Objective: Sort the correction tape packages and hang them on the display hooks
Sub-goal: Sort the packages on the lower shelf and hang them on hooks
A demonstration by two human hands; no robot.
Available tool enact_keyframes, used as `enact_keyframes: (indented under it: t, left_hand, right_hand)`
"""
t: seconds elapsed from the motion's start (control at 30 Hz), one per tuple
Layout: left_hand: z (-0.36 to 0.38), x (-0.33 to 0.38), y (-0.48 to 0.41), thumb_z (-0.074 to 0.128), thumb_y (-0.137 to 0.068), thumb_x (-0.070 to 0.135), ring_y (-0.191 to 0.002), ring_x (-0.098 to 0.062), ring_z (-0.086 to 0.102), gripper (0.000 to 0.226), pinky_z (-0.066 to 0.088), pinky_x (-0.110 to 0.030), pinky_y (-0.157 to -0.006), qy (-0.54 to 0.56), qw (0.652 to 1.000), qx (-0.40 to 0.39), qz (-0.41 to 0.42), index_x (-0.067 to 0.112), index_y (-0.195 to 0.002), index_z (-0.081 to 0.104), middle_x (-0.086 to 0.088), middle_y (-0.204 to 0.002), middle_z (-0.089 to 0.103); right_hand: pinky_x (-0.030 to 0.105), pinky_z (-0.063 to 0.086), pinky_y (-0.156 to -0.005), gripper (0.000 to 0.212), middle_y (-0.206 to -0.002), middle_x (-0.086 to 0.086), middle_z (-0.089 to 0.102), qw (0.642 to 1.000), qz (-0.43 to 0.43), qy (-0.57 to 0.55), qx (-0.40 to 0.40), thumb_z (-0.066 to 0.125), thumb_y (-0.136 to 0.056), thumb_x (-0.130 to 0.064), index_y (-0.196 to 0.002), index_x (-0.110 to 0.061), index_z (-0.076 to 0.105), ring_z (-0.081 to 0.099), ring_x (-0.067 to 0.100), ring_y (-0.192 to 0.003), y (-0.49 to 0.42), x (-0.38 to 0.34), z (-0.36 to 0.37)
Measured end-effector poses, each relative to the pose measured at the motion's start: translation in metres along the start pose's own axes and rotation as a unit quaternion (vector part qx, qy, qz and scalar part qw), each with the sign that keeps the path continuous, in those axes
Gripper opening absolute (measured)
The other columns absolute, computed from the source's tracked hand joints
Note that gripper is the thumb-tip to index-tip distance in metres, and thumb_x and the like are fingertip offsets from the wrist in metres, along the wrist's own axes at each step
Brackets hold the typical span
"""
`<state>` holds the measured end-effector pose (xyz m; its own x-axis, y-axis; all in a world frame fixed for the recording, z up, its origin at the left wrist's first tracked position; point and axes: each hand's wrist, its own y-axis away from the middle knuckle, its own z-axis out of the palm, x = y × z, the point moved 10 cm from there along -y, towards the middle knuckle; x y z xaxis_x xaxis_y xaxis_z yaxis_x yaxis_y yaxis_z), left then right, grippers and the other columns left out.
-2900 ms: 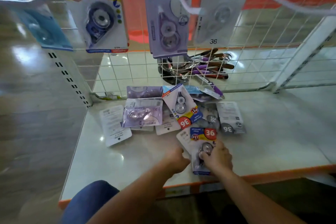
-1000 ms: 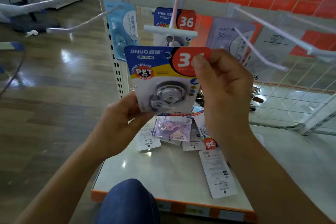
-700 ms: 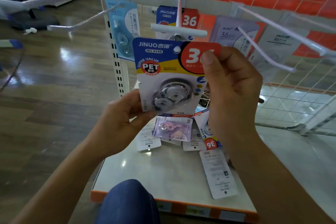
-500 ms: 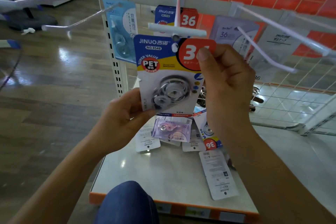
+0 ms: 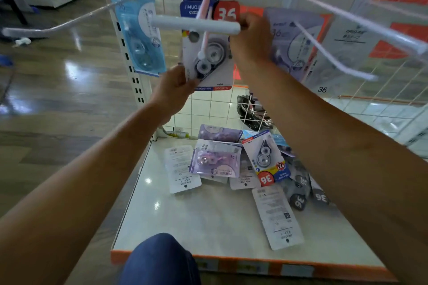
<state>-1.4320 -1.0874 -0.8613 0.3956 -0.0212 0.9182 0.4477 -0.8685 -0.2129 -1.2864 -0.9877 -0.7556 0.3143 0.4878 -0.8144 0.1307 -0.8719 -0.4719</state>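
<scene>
**Correction tape package point(image 5: 216, 53) held up at the middle display hook point(image 5: 203, 41)**

Both hands are clamped on one blue, yellow and red card printed "JINUO" with a large white "36" on a red patch. The left hand point(image 5: 173, 88) pinches its lower left corner. The right hand point(image 5: 251, 39) curls round its upper right edge. The card sits high against the rack, behind the hook's white crossbar point(image 5: 176, 23), and the prong's tip shows in front of the clear blister. Whether the prong passes through the card's hole cannot be told. A second card of the same print peeks out just behind it.

Neighbouring hooks carry other sorts – a light blue pack point(image 5: 141, 37) to the left, a lilac pack point(image 5: 294, 39) marked "36" to the right, and further right a pale grey pack point(image 5: 342, 53) with "36" at its foot.

Below, on the white shelf point(image 5: 196, 226), lies a loose pile: a lilac pack point(image 5: 215, 159), an upside-down blue one point(image 5: 266, 162) reading "PET" and "36", dark grey packs point(image 5: 301, 192) marked "36", and white card backs point(image 5: 183, 169) lying face down. A knee in blue fabric point(image 5: 159, 259) shows at the shelf's front edge.
</scene>
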Motion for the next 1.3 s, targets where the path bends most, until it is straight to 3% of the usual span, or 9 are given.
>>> enact_keyframes:
  t: [0.2,0.27,0.4,0.5,0.63,0.8,1.0,1.17,1.3]
  left_hand:
    - [0.026,-0.040,0.023,0.060,-0.093,0.015,-0.088,-0.021,0.061,0.015,0.052,-0.037,-0.083,0.005,0.996,0.029,-0.089,0.006,-0.105,0.061,-0.009,-0.093,0.066]
    - [0.052,-0.072,0.043,0.061,-0.092,0.022,-0.088,-0.018,0.061,0.034,0.054,-0.029,-0.075,-0.050,0.985,-0.035,-0.163,0.004,-0.120,0.055,-0.008,-0.102,0.065]
    - [0.129,-0.116,0.106,0.059,-0.093,0.017,-0.071,-0.012,0.054,0.012,0.047,-0.024,-0.065,-0.112,0.944,-0.203,-0.235,0.017,-0.081,0.057,-0.001,-0.081,0.060]
    - [0.183,-0.148,0.148,0.060,-0.091,0.017,-0.097,-0.021,0.060,0.023,0.050,-0.031,-0.081,-0.158,0.913,-0.276,-0.256,0.010,-0.113,0.057,-0.010,-0.110,0.062]
    - [0.238,-0.170,0.195,0.058,-0.092,0.013,-0.120,-0.024,0.052,0.051,0.046,-0.033,-0.100,-0.152,0.875,-0.348,-0.299,0.012,-0.139,0.040,-0.009,-0.134,0.052]
    - [0.272,-0.175,0.222,0.049,-0.089,0.000,-0.124,-0.020,0.050,0.054,0.044,-0.030,-0.101,-0.130,0.865,-0.368,-0.316,0.016,-0.139,0.039,-0.006,-0.135,0.053]
    - [0.262,-0.157,0.199,0.057,-0.085,0.004,-0.127,-0.021,0.044,0.064,0.043,-0.029,-0.100,-0.280,0.892,-0.323,-0.144,0.023,-0.140,0.032,-0.003,-0.142,0.037]
    - [0.235,-0.136,0.173,0.069,-0.082,0.019,-0.145,-0.025,0.010,0.092,0.022,-0.033,-0.115,-0.369,0.899,-0.234,0.001,0.025,-0.150,0.007,0.000,-0.160,-0.002]
    - [0.228,-0.127,0.166,0.067,-0.085,0.035,-0.143,-0.020,0.023,0.062,0.019,-0.036,-0.118,-0.365,0.886,-0.277,0.065,0.029,-0.141,0.040,0.006,-0.152,0.033]
  right_hand:
    - [0.024,0.034,-0.063,0.023,-0.074,-0.004,0.059,0.998,0.028,0.016,-0.061,0.055,-0.091,-0.031,-0.087,-0.010,0.064,0.054,0.013,-0.071,0.046,0.054,0.009]
    - [0.027,0.043,-0.067,0.033,-0.080,0.001,0.067,0.992,0.069,0.033,-0.102,0.050,-0.088,-0.036,-0.089,-0.007,0.066,0.061,0.017,-0.075,0.081,0.101,0.009]
    - [0.027,0.039,-0.063,0.020,-0.089,0.003,0.061,0.951,0.176,0.174,-0.184,0.053,-0.093,-0.020,-0.093,-0.004,0.064,0.055,0.017,-0.079,0.165,0.211,-0.020]
    - [0.028,0.045,-0.072,0.019,-0.104,0.009,0.065,0.881,0.317,0.253,-0.246,0.054,-0.091,-0.020,-0.106,-0.012,0.060,0.060,0.027,-0.093,0.233,0.296,-0.053]
    - [0.041,0.048,-0.090,0.073,-0.134,0.003,0.051,0.813,0.363,0.340,-0.304,0.061,-0.078,-0.040,-0.142,-0.031,0.027,0.053,0.030,-0.114,0.287,0.346,-0.084]
    - [0.054,0.027,-0.109,0.101,-0.158,0.003,-0.002,0.781,0.338,0.358,-0.384,0.062,-0.079,-0.054,-0.149,-0.024,-0.003,0.008,0.030,-0.144,0.323,0.349,-0.082]
    - [0.053,0.026,-0.110,0.102,-0.157,0.003,-0.003,0.772,0.331,0.324,-0.435,0.061,-0.074,-0.053,-0.149,-0.023,-0.001,0.011,0.034,-0.141,0.320,0.341,-0.076]
    - [0.035,0.044,-0.095,0.073,-0.140,0.009,0.040,0.785,0.371,0.137,-0.477,0.067,-0.076,-0.036,-0.139,-0.015,0.037,0.044,0.024,-0.121,0.298,0.306,-0.068]
    - [0.030,0.045,-0.080,0.047,-0.118,0.008,0.055,0.743,0.419,-0.022,-0.521,0.061,-0.081,-0.044,-0.117,-0.014,0.056,0.053,0.023,-0.101,0.291,0.278,-0.062]
